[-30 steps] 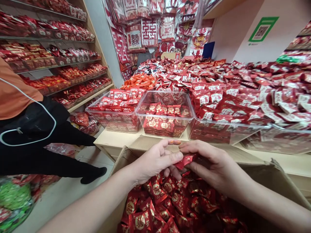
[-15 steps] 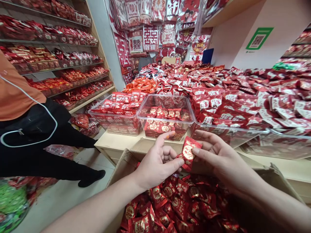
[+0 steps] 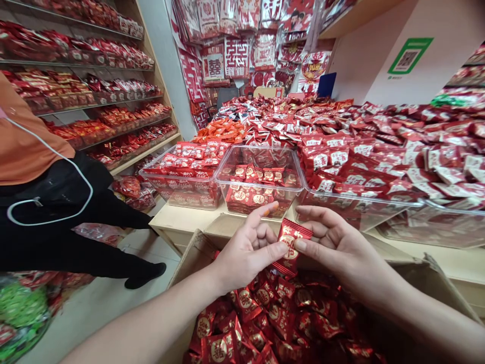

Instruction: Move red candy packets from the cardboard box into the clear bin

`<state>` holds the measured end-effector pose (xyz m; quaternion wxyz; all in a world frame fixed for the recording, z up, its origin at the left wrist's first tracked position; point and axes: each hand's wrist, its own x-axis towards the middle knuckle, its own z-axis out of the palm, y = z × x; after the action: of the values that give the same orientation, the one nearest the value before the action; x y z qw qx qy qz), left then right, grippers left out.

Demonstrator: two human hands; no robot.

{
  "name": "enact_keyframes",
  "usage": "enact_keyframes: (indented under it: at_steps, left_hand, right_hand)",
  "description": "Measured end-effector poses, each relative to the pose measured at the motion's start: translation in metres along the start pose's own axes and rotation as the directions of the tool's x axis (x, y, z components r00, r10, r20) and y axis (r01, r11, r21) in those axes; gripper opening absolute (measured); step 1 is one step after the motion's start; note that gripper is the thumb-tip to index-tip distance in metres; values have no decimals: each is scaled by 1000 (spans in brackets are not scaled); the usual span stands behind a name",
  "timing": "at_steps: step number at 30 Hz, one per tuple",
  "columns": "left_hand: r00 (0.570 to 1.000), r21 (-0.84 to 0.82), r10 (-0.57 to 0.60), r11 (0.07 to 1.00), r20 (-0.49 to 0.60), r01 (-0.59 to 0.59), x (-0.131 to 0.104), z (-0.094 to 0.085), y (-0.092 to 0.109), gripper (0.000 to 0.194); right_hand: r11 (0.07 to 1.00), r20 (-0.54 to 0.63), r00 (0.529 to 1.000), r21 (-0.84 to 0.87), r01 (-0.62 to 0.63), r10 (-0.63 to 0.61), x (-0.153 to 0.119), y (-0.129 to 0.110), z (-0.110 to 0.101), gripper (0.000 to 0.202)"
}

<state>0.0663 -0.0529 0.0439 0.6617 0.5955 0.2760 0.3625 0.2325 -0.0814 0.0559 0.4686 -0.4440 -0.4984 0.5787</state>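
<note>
Between my two hands is a small red candy packet (image 3: 291, 237) with a gold round emblem, tilted slightly and facing me. The thumb of my left hand (image 3: 252, 247) presses on its left side, with the fingers curled behind. From the other side my right hand (image 3: 329, 237) pinches it with the thumb on the emblem; the fingers behind are partly hidden. Below both hands, a cardboard box (image 3: 189, 258) holds a heap of the same red packets (image 3: 265, 318). Just beyond stands a clear plastic bin (image 3: 261, 189) with similar packets laid in rows.
Another clear bin (image 3: 182, 177) of red packets stands to the left, and a wide bin (image 3: 364, 205) to the right. More packets (image 3: 341, 126) are heaped behind. A person in black trousers (image 3: 76, 217) stands at left beside stocked shelves (image 3: 87, 106).
The packet has moved slightly left and down and turned a little between my fingers. My right hand has shifted left, closer to my left hand.
</note>
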Motion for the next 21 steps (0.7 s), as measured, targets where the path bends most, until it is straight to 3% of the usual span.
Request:
enact_keyframes:
  at_steps: [5, 11, 14, 17, 19, 21]
  left_hand:
    - [1000, -74, 11, 997, -3, -11, 0, 1, 0, 65]
    - [1000, -17, -8, 1000, -28, 8, 0, 3, -1, 70]
    - [999, 227, -4, 974, -51, 15, 0, -3, 4, 51]
    - [993, 536, 53, 844, -102, 10, 2, -12, 11, 31]
    - [994, 661, 74, 750, -76, -5, 5, -16, 13, 27]
    - [998, 722, 54, 692, -34, -13, 10, -19, 12, 25]
  right_hand:
    - [1000, -2, 1000, 1, 10, -10, 1, 1, 0, 51]
    - [992, 48, 998, -127, -26, 32, 3, 7, 2, 29]
    - [966, -44, 995, -247, 73, -86, 5, 2, -4, 25]
    - [894, -215, 923, -391, 217, -318, 17, -17, -14, 24]
    - [839, -222, 877, -460, 290, -425, 37, -35, -19, 23]
    - [791, -166, 864, -511, 337, -476, 68, -52, -18, 23]
